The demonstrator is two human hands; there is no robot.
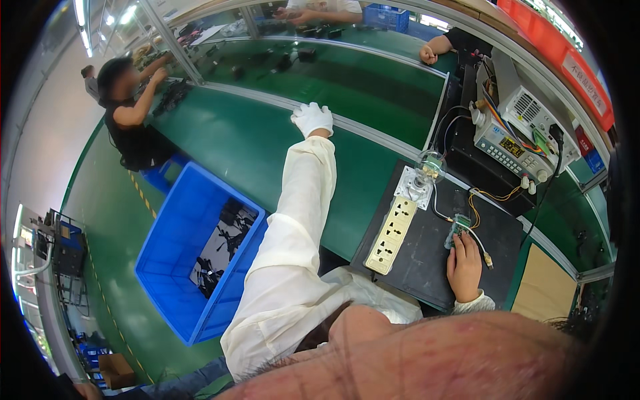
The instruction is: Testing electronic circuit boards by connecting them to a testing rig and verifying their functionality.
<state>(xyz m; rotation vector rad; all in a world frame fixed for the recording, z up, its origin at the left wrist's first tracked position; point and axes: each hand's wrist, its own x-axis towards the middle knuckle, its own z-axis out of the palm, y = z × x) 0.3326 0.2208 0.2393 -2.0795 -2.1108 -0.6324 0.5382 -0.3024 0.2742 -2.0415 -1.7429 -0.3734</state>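
matt cloth covers the left hand [313, 120], smooth plastic the crate [168, 248].

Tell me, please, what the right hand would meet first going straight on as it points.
Most likely the small green circuit board, directly ahead of the right hand, though whether they already touch is hard to judge.

Bright ceiling tubes [80, 13]; bowed edges

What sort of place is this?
Probably an electronics factory or workshop: there's what looks like a test instrument, a green circuit board at the right hand, and a blue bin holding black parts.
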